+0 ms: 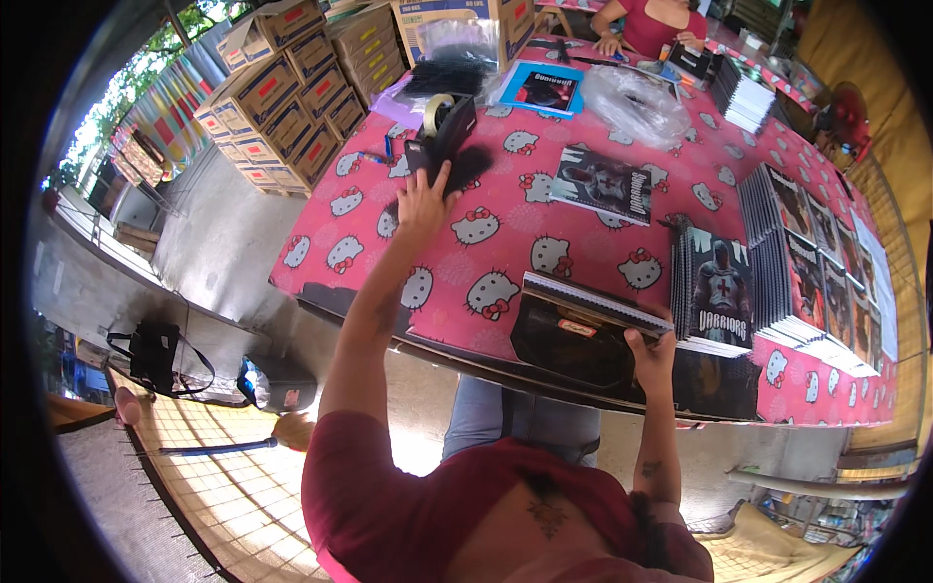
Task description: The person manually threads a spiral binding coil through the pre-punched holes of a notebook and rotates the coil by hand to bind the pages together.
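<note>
My left hand [424,199] reaches far out over the pink cartoon-cat tablecloth [505,223] and touches the near end of a black tape dispenser [443,131] that carries a roll of clear tape. My right hand [649,352] grips the edge of a stack of dark spiral notebooks [581,330] wrapped in a glossy clear bag at the table's near edge. A taller pile of dark notebooks [717,291] stands just right of that hand.
Rows of stacked notebooks [816,272] fill the table's right side. A single notebook [603,183], a blue-edged one [540,89] and clear plastic bags [637,102] lie farther off. Cardboard boxes [292,92] are piled at left. Another person [653,24] sits at the far end. Black bags [155,355] lie on the floor.
</note>
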Demonstrator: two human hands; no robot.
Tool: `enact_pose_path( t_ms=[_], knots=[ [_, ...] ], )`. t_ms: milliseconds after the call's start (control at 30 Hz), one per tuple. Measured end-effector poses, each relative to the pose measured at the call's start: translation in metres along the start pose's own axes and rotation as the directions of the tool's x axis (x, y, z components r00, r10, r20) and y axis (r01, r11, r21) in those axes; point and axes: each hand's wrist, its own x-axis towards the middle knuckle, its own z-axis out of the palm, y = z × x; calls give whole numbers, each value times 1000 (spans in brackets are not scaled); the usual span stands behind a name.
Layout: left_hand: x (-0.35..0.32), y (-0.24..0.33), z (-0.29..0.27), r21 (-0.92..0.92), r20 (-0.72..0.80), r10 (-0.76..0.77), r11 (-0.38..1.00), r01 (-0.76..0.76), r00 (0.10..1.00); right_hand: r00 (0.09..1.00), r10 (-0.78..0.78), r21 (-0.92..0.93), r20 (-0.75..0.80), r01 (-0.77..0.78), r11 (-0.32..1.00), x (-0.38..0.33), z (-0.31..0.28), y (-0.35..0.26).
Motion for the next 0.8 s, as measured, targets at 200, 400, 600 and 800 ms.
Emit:
enact_pose_path(
  t_ms=[200,400,600,800],
  knots=[
    [13,-27,15,-7,-24,108,994,-108,994,999,-42,-11,-16,42,999,2,5,-3],
    [-18,-22,13,-85,-168,258,958,-275,952,997,-77,-8,-10,77,997,4,8,3],
    [-31,18,-10,10,-215,153,988,-154,965,997,-76,0,-4,76,997,6,3,4],
    [-28,33,-14,-44,-332,171,980,-196,928,998,-68,-47,14,68,997,13,0,2]
  ],
)
